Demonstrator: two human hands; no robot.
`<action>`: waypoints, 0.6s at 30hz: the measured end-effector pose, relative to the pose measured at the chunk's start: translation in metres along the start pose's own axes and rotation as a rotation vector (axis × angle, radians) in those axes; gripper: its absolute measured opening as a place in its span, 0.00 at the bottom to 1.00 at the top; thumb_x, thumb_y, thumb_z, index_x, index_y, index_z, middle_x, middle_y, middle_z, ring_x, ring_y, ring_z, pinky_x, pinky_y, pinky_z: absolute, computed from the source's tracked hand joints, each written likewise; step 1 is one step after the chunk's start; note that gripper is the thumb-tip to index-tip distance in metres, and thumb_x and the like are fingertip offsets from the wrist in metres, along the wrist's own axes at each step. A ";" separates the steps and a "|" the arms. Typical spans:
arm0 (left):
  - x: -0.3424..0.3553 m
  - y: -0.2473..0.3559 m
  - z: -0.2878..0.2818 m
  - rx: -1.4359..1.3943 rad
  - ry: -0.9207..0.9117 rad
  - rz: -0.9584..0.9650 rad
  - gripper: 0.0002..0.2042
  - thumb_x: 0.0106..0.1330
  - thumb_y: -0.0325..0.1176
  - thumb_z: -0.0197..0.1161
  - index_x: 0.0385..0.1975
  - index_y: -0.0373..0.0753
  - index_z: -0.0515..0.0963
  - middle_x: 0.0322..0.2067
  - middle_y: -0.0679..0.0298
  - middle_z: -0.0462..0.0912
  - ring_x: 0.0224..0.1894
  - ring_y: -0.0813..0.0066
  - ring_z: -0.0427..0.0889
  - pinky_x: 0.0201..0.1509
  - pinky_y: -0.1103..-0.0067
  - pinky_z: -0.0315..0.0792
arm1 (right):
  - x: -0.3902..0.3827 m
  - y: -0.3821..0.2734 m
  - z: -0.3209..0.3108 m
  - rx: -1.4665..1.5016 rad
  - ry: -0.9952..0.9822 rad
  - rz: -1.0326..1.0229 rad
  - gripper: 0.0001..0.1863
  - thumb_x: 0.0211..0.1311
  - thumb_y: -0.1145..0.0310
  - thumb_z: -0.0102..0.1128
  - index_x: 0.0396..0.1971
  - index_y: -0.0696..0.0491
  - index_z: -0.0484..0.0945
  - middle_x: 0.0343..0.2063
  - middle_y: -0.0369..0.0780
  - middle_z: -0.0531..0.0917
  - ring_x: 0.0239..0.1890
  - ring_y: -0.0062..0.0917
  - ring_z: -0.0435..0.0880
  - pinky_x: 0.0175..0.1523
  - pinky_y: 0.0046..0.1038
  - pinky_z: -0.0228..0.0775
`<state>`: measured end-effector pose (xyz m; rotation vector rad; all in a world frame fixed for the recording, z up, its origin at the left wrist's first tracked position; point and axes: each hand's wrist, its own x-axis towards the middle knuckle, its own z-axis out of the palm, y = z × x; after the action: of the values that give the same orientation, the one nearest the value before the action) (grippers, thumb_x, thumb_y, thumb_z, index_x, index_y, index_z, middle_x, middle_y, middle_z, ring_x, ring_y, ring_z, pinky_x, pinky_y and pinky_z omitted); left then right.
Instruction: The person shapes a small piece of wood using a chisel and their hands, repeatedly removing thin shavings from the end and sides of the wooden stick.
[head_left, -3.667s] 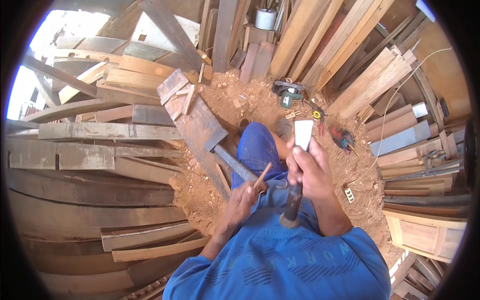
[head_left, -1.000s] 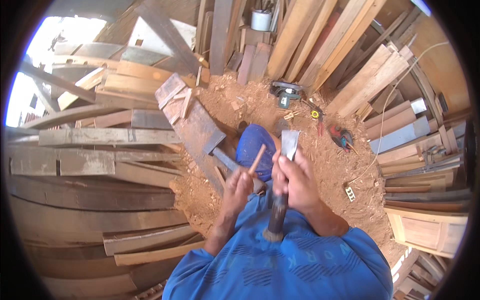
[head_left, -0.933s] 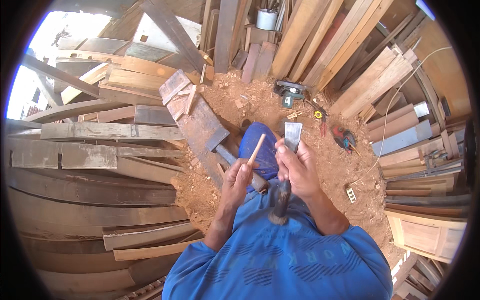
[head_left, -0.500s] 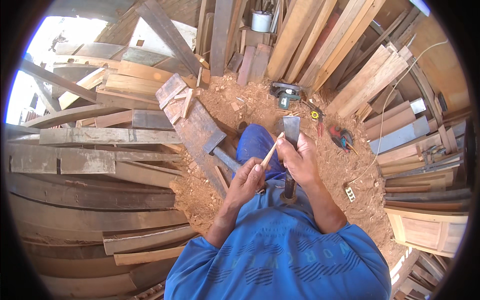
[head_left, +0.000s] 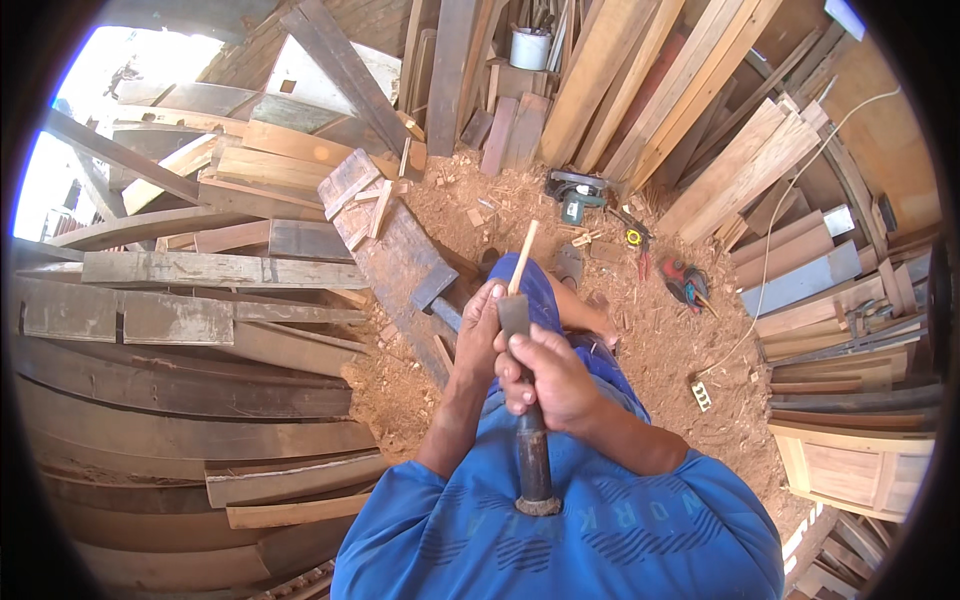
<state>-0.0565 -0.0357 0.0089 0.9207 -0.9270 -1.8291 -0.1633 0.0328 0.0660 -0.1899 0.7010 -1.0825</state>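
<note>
Wooden stick [head_left: 524,252]: ahead of shirt [head_left: 620,500], clamped in left hand's [head_left: 480,332] grip, seemingly to steady it | chisel [head_left: 534,455]: blade beside stick, right hand's [head_left: 553,375] grip wrapped around it, apparently for control | hammer [head_left: 434,286]: on plank [head_left: 385,248], nearby

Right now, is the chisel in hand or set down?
In hand: the right hand wraps around the chisel, its blade pointing away from the blue shirt.

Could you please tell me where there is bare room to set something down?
There is room on the shaving-strewn floor between the red tool and white block, and on the plank between the wood scraps and hammer. It is crowded around the green saw and tape measure, and left among stacked boards.
</note>
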 end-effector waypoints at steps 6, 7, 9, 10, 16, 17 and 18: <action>-0.008 0.009 -0.009 0.409 -0.043 0.235 0.16 0.76 0.39 0.43 0.26 0.40 0.70 0.18 0.74 0.67 0.23 0.87 0.64 0.26 0.84 0.61 | -0.008 0.004 0.008 -0.094 -0.047 -0.022 0.11 0.73 0.61 0.43 0.39 0.53 0.67 0.18 0.30 0.65 0.12 0.12 0.59 0.19 0.20 0.62; -0.012 0.016 -0.005 0.422 -0.048 0.227 0.16 0.76 0.39 0.43 0.26 0.39 0.70 0.18 0.74 0.66 0.23 0.86 0.63 0.26 0.83 0.61 | -0.010 0.002 0.010 -0.112 -0.034 -0.033 0.11 0.73 0.60 0.43 0.39 0.53 0.67 0.18 0.30 0.64 0.12 0.12 0.59 0.19 0.20 0.62; -0.022 0.011 -0.007 0.439 -0.092 0.209 0.16 0.76 0.39 0.43 0.27 0.39 0.70 0.18 0.74 0.66 0.23 0.85 0.63 0.25 0.82 0.61 | -0.017 -0.003 0.014 -0.153 -0.022 -0.113 0.11 0.73 0.61 0.42 0.38 0.53 0.66 0.18 0.30 0.64 0.12 0.12 0.59 0.18 0.20 0.61; -0.028 -0.003 -0.013 0.440 -0.137 0.201 0.16 0.76 0.39 0.43 0.27 0.39 0.70 0.18 0.74 0.65 0.23 0.85 0.63 0.25 0.82 0.60 | -0.021 -0.008 0.013 -0.179 -0.019 -0.190 0.11 0.73 0.61 0.42 0.38 0.53 0.66 0.17 0.30 0.64 0.12 0.12 0.59 0.18 0.20 0.61; -0.058 -0.030 -0.028 0.166 0.095 -0.081 0.17 0.75 0.40 0.43 0.33 0.35 0.76 0.17 0.71 0.68 0.19 0.84 0.63 0.22 0.83 0.56 | -0.023 -0.021 0.003 -0.050 0.067 -0.197 0.08 0.73 0.65 0.41 0.40 0.52 0.67 0.19 0.31 0.67 0.14 0.13 0.62 0.20 0.22 0.63; -0.051 -0.028 -0.027 0.049 0.085 -0.061 0.17 0.75 0.40 0.43 0.33 0.34 0.76 0.17 0.71 0.67 0.19 0.84 0.63 0.22 0.83 0.56 | -0.018 -0.020 -0.002 -0.024 0.063 -0.177 0.08 0.73 0.64 0.42 0.40 0.52 0.67 0.19 0.31 0.67 0.14 0.13 0.62 0.21 0.22 0.63; -0.041 -0.019 -0.023 -0.062 0.073 -0.032 0.18 0.75 0.40 0.43 0.34 0.34 0.75 0.17 0.70 0.67 0.20 0.84 0.63 0.22 0.84 0.55 | -0.012 -0.019 -0.005 0.003 0.051 -0.162 0.08 0.73 0.64 0.42 0.40 0.52 0.68 0.20 0.31 0.67 0.14 0.13 0.62 0.21 0.22 0.63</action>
<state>-0.0292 0.0034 -0.0088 0.9620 -0.8105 -1.8291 -0.1843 0.0349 0.0761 -0.2199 0.7397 -1.2467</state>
